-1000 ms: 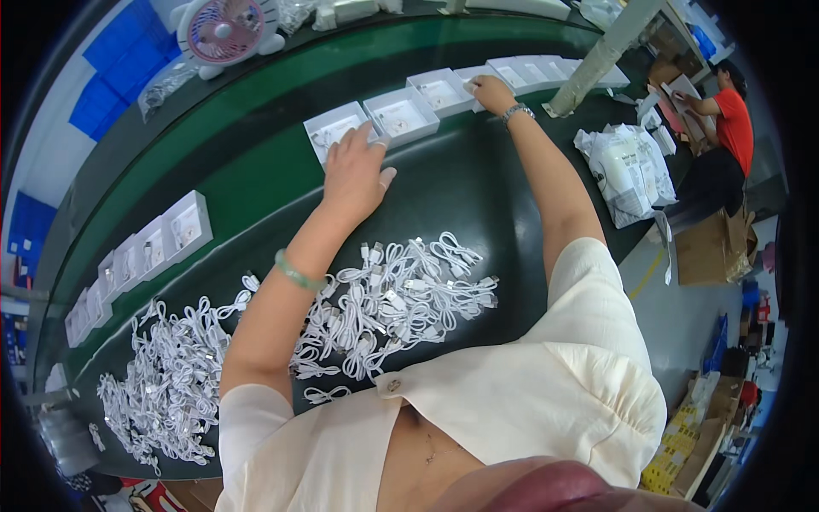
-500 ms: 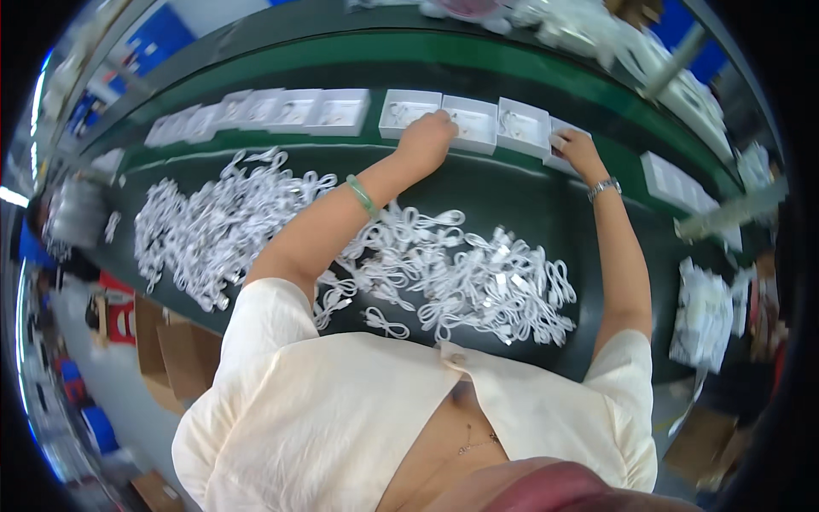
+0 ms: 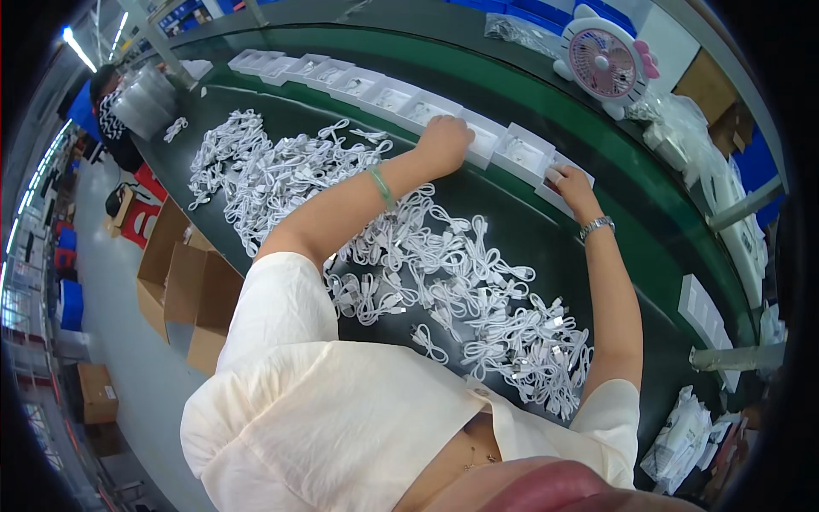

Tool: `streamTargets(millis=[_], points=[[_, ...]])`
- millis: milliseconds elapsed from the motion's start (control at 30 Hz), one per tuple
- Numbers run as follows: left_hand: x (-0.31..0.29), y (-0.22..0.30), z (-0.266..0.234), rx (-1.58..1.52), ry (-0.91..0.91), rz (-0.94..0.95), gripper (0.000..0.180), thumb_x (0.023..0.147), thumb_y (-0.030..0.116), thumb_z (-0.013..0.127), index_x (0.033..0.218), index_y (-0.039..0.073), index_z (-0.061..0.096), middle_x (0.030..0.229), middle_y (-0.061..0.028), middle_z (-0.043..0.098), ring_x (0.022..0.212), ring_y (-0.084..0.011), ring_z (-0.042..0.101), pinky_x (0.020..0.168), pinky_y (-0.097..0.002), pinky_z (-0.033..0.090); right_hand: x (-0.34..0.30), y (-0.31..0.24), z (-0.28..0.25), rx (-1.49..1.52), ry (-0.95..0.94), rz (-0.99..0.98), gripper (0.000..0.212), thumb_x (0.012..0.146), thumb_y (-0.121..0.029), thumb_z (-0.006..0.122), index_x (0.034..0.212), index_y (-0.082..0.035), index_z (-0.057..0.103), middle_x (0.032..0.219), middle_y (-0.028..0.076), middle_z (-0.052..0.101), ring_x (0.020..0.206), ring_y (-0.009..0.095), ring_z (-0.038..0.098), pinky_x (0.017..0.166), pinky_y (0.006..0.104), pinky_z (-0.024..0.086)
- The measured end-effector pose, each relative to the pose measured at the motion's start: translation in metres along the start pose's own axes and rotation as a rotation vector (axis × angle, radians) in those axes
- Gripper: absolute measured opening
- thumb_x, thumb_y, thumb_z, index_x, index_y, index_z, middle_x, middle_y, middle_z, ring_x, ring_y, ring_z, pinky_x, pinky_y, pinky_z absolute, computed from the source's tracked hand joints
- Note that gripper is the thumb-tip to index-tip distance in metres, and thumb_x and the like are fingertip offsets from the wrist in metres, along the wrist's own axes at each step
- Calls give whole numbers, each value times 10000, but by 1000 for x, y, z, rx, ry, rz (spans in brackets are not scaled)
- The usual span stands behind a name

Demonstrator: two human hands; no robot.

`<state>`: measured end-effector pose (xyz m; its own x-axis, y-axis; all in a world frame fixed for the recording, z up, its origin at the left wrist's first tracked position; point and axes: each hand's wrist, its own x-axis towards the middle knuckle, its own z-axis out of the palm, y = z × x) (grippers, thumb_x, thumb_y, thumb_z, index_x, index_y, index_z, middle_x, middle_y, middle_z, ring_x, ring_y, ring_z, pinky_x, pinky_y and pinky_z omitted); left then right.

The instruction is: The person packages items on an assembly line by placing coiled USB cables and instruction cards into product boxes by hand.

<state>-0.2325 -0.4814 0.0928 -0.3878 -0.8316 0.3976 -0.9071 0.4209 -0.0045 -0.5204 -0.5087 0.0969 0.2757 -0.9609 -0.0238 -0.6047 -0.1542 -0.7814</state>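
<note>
A row of white open boxes [image 3: 393, 101], with small pale items inside, runs along the far side of the dark green table. My left hand [image 3: 445, 143] is closed over the near edge of a white box [image 3: 483, 141] in this row; its fingertips are hidden. To the right, my right hand [image 3: 573, 188] reaches into the end box [image 3: 553, 198] with fingers pinched together. Something whitish shows at those fingertips, too small to name. Another open box [image 3: 522, 152] stands between the hands. Below my arms lies a heap of coiled white cables [image 3: 426, 247].
A pink-and-white fan [image 3: 602, 61] and clear plastic bags [image 3: 674, 128] stand beyond the boxes. More white boxes [image 3: 706, 311] and a plastic-wrapped bundle [image 3: 680, 439] sit at right, near a metal post [image 3: 738, 357]. Cardboard boxes [image 3: 200, 286] and another person [image 3: 119, 128] are at left.
My view has turned, bringing the fan into sight. The gap in the row left of my left hand has closed, and those boxes now adjoin. My right hand stays at the end box.
</note>
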Motion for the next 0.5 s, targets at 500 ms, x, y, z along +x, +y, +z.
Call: streamTargets(millis=[500], points=[[9, -1, -29, -221, 250, 36, 174, 728, 95, 618, 881, 27, 567, 889, -180, 554, 872, -370, 531, 750, -452, 435, 126, -41, 138, -373, -7, -357, 275, 770, -275, 588, 800, -12, 664, 819, 211, 646, 801, 355, 639, 702, 454, 503]])
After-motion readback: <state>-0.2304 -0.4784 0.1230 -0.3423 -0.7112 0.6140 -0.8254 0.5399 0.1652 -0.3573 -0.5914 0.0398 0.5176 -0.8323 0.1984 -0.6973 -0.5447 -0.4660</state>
